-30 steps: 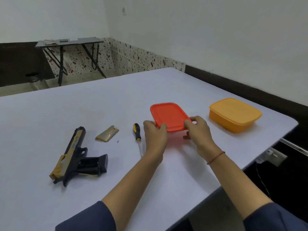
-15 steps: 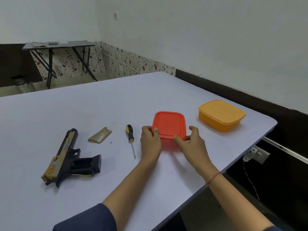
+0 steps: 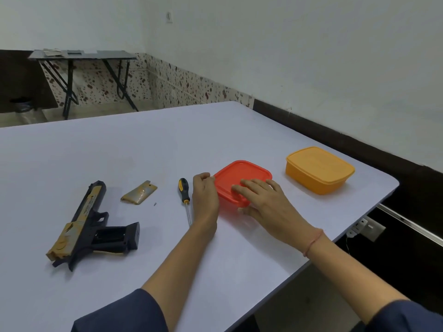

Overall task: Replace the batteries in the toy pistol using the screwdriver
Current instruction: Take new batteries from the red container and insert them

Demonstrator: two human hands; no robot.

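A black and gold toy pistol (image 3: 81, 226) lies on its side at the table's left, its grip compartment uncovered. The gold cover (image 3: 139, 193) and a tiny screw (image 3: 155, 204) lie just beyond it. A black and yellow screwdriver (image 3: 184, 192) rests on the table beside my left hand (image 3: 205, 197). That hand grips the left rim of a red lidded container (image 3: 249, 171) standing on the table. My right hand (image 3: 266, 202) lies on the lid with straight fingers, its thumb against the front wall. What is inside the red container is hidden.
An orange lidded container (image 3: 318, 171) stands to the right, near the corner of the white table (image 3: 143, 144). The table's right edge runs close to both containers. A wall socket (image 3: 366, 227) sits below that edge. A dark folding table (image 3: 81, 55) stands far behind.
The red container, earlier held tilted above the table between both hands, now stands flat on it. My right hand has moved from its side onto the lid.
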